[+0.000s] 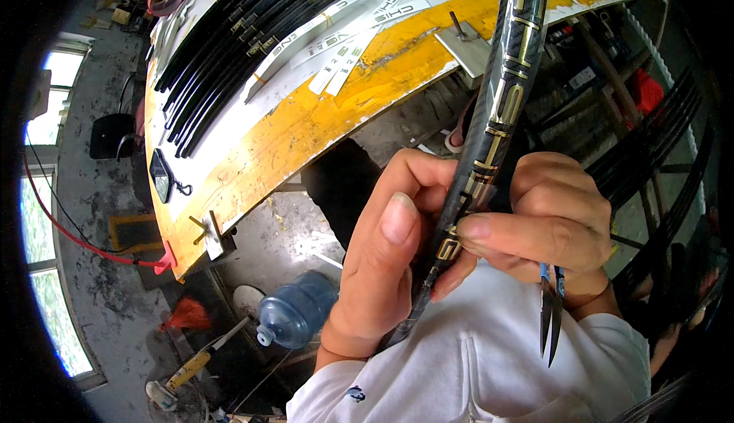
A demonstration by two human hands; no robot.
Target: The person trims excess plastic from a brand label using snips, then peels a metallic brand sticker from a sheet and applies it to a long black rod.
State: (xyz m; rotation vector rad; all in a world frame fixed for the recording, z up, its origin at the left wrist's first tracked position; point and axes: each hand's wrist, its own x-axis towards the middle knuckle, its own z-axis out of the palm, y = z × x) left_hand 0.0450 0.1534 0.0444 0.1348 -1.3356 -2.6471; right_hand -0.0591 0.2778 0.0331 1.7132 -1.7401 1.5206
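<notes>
Black rod (516, 79) slants upward before white garment (520, 339). My left hand (386, 232) wraps lower shaft; my right hand (562, 213) is closed on dangling scissors (545, 308), fingertips against gold lettering (485, 159). Rod probably light, stiff, slick; best gripped low, clear of lettering.

There it was, near left, a translucent blue plastic bottle (297, 310); further left, a thin red hose (126, 260) curved!

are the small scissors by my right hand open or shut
Slightly open: the scissors below the right hand show a narrow gap between their blades.
</notes>
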